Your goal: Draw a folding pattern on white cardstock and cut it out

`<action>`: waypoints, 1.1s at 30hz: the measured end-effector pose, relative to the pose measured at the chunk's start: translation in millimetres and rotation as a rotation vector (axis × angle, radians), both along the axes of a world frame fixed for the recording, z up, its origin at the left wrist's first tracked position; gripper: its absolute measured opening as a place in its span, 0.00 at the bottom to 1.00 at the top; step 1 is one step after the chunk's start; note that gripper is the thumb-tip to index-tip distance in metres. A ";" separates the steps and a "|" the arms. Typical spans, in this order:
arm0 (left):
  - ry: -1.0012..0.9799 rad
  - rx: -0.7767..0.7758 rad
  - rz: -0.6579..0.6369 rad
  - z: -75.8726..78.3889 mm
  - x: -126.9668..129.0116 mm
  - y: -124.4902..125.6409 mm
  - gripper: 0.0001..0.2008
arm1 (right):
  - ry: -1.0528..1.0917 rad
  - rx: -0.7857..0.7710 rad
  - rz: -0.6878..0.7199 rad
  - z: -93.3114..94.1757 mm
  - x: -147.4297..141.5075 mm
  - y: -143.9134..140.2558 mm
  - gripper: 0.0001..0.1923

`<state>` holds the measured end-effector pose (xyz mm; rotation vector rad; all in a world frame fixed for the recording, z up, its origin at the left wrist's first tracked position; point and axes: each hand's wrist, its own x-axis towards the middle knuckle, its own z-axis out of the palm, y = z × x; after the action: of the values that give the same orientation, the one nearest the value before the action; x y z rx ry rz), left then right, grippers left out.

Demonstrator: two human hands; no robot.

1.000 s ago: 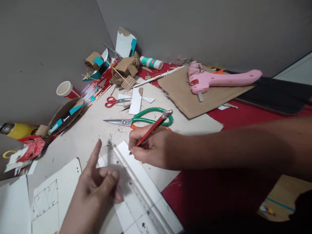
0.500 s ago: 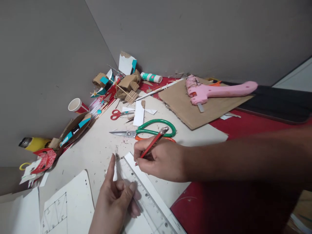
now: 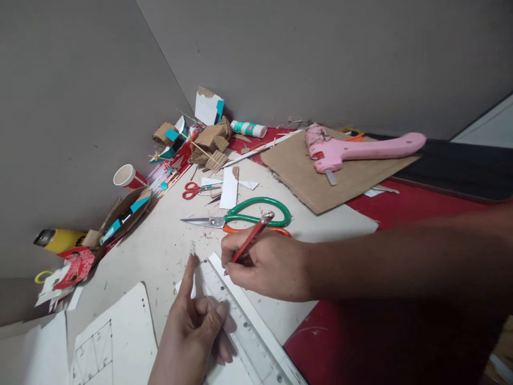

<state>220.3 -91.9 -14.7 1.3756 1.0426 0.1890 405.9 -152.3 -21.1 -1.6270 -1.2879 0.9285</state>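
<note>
My right hand [image 3: 266, 264] is closed around a red pencil [image 3: 252, 236], its lower end at a white strip [image 3: 233, 284] along the ruler's edge. A clear ruler [image 3: 244, 331] lies slantwise over white card. My left hand [image 3: 196, 326] holds the ruler, with the thumb bent over it, the index finger stretched toward its far end and the other fingers curled. Just beyond my right hand lie large scissors [image 3: 216, 221] with green and orange handles, the orange one partly hidden by the hand. A sheet with a pencilled truss-like drawing [image 3: 96, 347] lies to the left.
A pink glue gun [image 3: 368, 149] rests on brown cardboard [image 3: 304, 187] beside a dark flat board [image 3: 460, 168]. Small red scissors [image 3: 191, 190], cardboard scraps [image 3: 210, 136], a glue bottle [image 3: 249, 128], a paper cup [image 3: 125, 175] and a yellow bottle [image 3: 66, 239] line the back and left.
The view has shifted slightly. Both hands keep nearly the same poses; the pencil leans a little further left at its top.
</note>
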 end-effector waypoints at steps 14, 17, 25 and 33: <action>0.049 0.007 -0.010 2.5 2.9 0.3 0.49 | -0.029 -0.174 0.149 10.1 -2.5 -1.7 0.06; 0.070 0.006 -0.011 3.0 3.0 0.2 0.50 | -0.086 -0.087 0.150 2.4 -2.6 -4.5 0.06; 0.088 0.010 -0.044 3.7 2.5 2.7 0.50 | -0.145 0.124 0.131 -15.6 -4.3 -5.7 0.07; 0.096 0.022 -0.035 4.1 3.3 1.7 0.49 | -0.142 0.195 0.113 -24.6 -6.4 -6.0 0.06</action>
<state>223.5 -90.2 -10.6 1.4336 1.0980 0.1104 399.5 -158.3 -45.7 -1.5021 -1.5318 0.7384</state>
